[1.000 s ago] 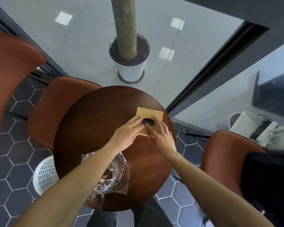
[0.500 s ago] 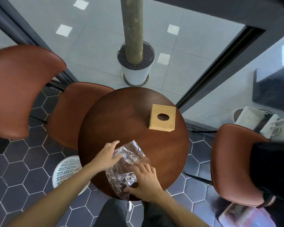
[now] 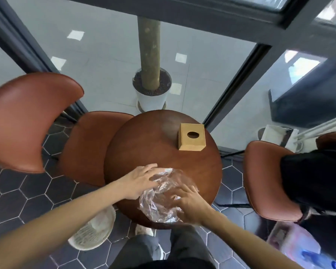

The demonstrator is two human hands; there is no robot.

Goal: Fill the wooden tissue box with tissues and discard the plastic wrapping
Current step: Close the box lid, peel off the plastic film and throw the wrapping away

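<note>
Round dark-brown wooden tabletop [image 3: 144,148]: seen from above, two items carried on it.

Square light wooden tissue box [image 3: 191,136] with an oval slot in its lid: set upright near the far right edge of the tabletop, lid on, no tissue seen in the slot; well apart from both hands.

Crumpled clear plastic wrapping [image 3: 163,199]: laid at the near edge of the tabletop, its lower part reaching that edge; pressed between both hands.

Left hand [image 3: 139,182]: laid against the left side of the wrapping, fingers spread and resting on the film; grip apart, not closed round anything.

Right hand [image 3: 190,205]: laid on the right and near side of the wrapping, fingers curled over the film; whether the grip is clamped on the film cannot be told.

White perforated plastic basket [image 3: 93,232]: on the dark hexagon-tiled floor, below the near left edge of the tabletop, partly hidden by the left forearm.

Brown leather-look chairs: one [image 3: 27,121] to the left, a second seat [image 3: 89,144] tucked against the left edge of the tabletop, another [image 3: 266,181] to the right.

White pot with a bare greenish trunk [image 3: 151,92]: on the pale floor beyond the far edge of the tabletop.
</note>
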